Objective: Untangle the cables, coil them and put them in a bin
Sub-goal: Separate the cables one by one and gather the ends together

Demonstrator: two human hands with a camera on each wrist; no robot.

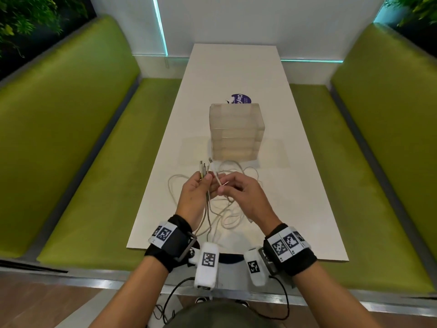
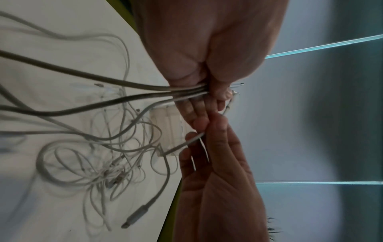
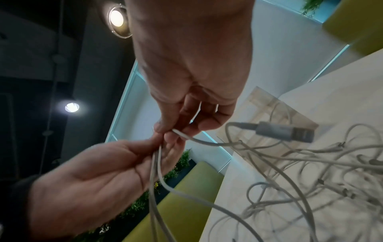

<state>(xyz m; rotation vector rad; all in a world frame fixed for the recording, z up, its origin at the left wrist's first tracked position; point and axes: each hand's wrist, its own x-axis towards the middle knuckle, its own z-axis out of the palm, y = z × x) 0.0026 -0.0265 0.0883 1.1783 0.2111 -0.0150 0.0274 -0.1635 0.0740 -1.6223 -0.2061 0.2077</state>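
Pale tangled cables [image 1: 227, 209], several ends bunched in left hand [image 1: 192, 196]

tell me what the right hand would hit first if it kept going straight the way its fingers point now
Most likely the left hand. The right hand, pinching a white cable, points leftward and slightly away, and its fingertips already sit almost against the left hand's fingers holding the cable bundle. Depth is unclear.

White table [image 1: 295, 162] with bin [image 1: 236, 131], cables [image 1: 233, 215]
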